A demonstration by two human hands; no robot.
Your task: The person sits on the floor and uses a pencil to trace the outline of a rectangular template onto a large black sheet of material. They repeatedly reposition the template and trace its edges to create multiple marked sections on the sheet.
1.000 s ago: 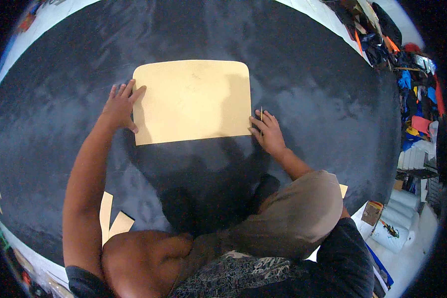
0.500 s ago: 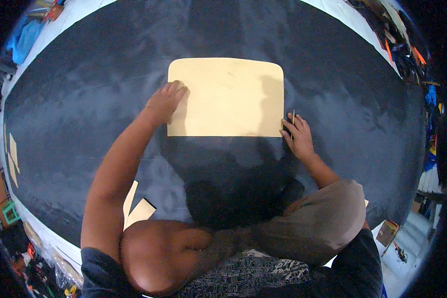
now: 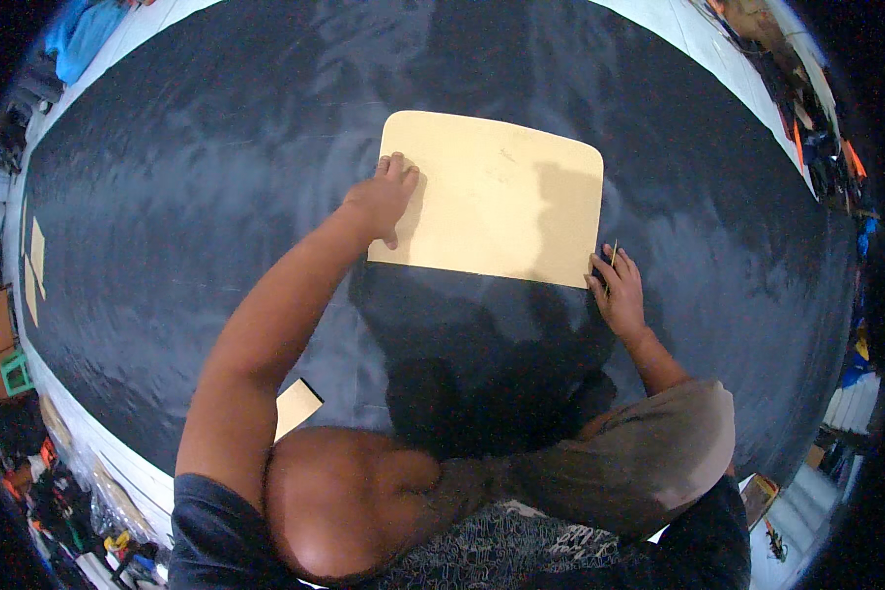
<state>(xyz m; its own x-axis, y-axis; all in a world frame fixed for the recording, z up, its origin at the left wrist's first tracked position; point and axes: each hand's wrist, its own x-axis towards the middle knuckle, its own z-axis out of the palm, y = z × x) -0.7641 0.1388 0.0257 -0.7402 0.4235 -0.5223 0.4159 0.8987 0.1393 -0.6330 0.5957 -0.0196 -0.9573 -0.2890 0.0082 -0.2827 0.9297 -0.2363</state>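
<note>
Head view: we see a tan sheet (image 3: 492,197), like thin card with rounded corners, lying flat on a wide dark surface (image 3: 187,197), roughly mid-frame and a little above the person's knees. Left hand (image 3: 383,197) rests palm-down on the sheet's left edge, fingers spread and released, pressing rather than gripping. Right hand (image 3: 618,290) sits at the sheet's lower right corner, fingers pinched on a thin stick-like marking tool (image 3: 612,258); what kind, we cannot tell.

Handling, as we judge it: the sheet looks light, fairly stiff, flat, likely to slide on the dark surface unless pinned. Best hold would be a flat palm on top, or a pinch at an edge or corner.

Against the earlier frames: the sheet sits farther right in the picture, which seems mostly head movement; both hands keep their places on it. A smaller tan scrap (image 3: 295,405) lies near the left elbow, more scraps (image 3: 35,258) at far left.
</note>
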